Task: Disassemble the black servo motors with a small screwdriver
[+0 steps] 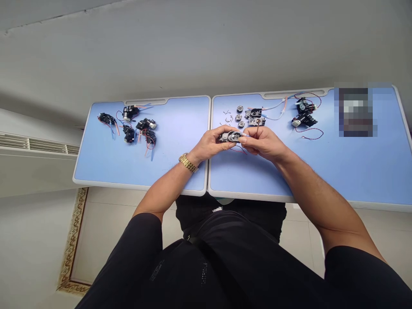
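Note:
My left hand (214, 143) is closed around a small grey-and-black pump housing (232, 136), with its open, rounded side facing up. My right hand (262, 142) is closed too, its thumb and forefinger at the housing's right edge. A thin brownish shaft (258, 124), like that of a slim screwdriver, sticks up from the right fist; its handle is hidden. Pale tubing shows by the right fingertips. A red wire (240, 150) hangs below the housing. Just beyond my hands are opened pump parts (255, 116) and round metal rotors (238, 117).
Small loose screws (228, 118) lie left of the rotors. Several black pump assemblies (130, 112) with tubes rest on the left blue table (174, 159). More wired assemblies (304, 113) sit on the right table (341, 171), near a blurred-out object (355, 112). A wall stands behind.

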The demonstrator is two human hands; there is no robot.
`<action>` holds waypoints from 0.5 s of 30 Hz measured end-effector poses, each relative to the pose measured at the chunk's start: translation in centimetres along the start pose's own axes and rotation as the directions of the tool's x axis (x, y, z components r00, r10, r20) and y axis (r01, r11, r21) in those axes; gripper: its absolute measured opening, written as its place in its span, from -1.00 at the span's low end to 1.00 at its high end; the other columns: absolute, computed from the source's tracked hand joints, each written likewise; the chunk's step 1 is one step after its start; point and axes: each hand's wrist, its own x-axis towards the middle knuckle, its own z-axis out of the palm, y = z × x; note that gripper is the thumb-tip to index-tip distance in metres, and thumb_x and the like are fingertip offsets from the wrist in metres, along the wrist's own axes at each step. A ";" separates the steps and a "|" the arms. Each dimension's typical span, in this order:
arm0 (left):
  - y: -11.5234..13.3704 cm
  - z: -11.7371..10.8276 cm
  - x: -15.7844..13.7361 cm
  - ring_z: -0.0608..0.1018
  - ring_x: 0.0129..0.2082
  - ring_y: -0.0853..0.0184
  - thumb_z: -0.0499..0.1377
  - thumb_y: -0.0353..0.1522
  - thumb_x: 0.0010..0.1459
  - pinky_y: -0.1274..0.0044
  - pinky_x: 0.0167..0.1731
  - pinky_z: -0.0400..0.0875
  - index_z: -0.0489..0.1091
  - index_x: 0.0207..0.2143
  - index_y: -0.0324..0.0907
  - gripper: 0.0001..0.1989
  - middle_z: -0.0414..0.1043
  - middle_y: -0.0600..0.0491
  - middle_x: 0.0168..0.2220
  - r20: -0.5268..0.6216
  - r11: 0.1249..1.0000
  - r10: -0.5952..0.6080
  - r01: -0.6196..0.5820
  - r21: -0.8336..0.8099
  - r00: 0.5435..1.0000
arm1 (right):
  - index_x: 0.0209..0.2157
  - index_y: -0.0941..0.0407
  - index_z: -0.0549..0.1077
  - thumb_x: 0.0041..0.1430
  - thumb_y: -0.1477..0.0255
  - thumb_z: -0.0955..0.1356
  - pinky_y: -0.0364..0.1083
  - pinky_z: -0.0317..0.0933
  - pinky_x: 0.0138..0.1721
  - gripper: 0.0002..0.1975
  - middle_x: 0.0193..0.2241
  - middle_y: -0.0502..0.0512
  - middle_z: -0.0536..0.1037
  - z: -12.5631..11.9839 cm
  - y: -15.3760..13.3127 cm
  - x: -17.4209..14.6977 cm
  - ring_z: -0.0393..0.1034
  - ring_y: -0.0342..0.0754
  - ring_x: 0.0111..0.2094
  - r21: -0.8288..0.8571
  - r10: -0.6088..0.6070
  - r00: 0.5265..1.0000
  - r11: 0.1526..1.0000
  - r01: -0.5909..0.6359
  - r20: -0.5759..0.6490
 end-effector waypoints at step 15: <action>-0.6 0.2 0.2 0.67 0.04 0.22 0.36 -0.31 0.44 0.28 0.06 0.59 0.53 0.18 -0.03 -0.70 0.67 -0.06 0.06 0.050 0.890 0.305 -0.304 0.340 0.951 | -0.57 0.07 0.34 0.10 -0.14 0.65 -0.14 -0.14 -0.58 -0.32 -0.72 -0.14 0.32 -0.7 0.8 0.4 0.05 -0.29 -0.67 -0.119 0.108 0.994 0.987 -0.110 -0.031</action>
